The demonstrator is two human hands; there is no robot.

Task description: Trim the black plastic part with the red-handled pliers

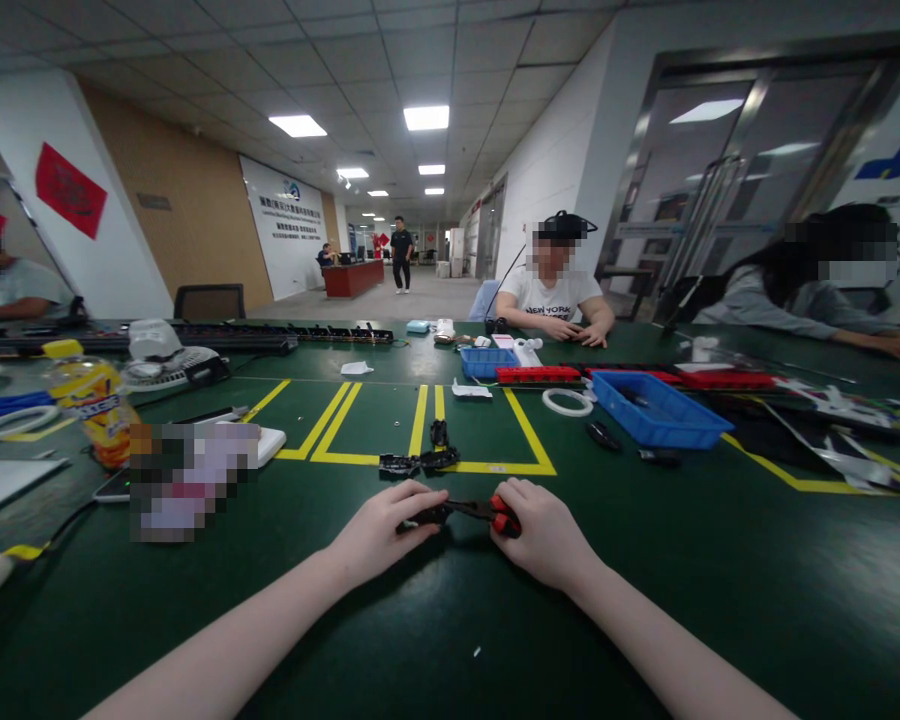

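My right hand [544,532] is closed around the red handles of a pair of pliers [501,516]. Their dark jaws point left and reach a small black part [429,516], which my left hand [386,525] pinches between thumb and fingers. Whether the jaws grip the part or only touch it, I cannot tell. Both hands are just above the green table [450,620]. Beyond them, several black plastic pieces [424,460] lie together on the yellow tape line.
Blue trays [660,410] stand ahead to the right, near a white tape roll [568,402] and red strips [540,375]. At left are a yellow drink bottle [94,405] and a white fan-like device [169,365]. A person [551,285] sits opposite; another [817,280] sits at right.
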